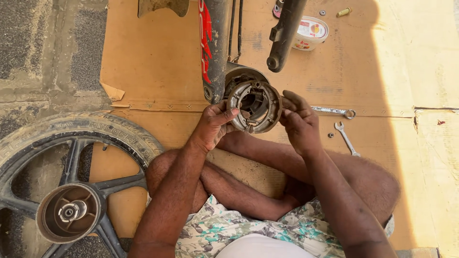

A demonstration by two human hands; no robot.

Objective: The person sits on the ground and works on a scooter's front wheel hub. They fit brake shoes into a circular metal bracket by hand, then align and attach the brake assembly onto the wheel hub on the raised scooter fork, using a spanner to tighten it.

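I sit cross-legged on cardboard and hold up a round drum brake plate with its pair of curved brake shoes (256, 106). My left hand (213, 125) grips the plate's left rim, thumb on the edge. On the right rim rest the fingertips of my right hand (299, 119). Just behind the plate stand the two black front fork legs of a motorcycle, one with red markings (213, 48) and the other bare (284, 36).
A removed alloy wheel with tyre and brake drum (71, 186) lies at my left. Two spanners (345, 137) and a small nut lie on the cardboard (158, 57) at right. A white plastic tub (311, 32) and small parts sit further back.
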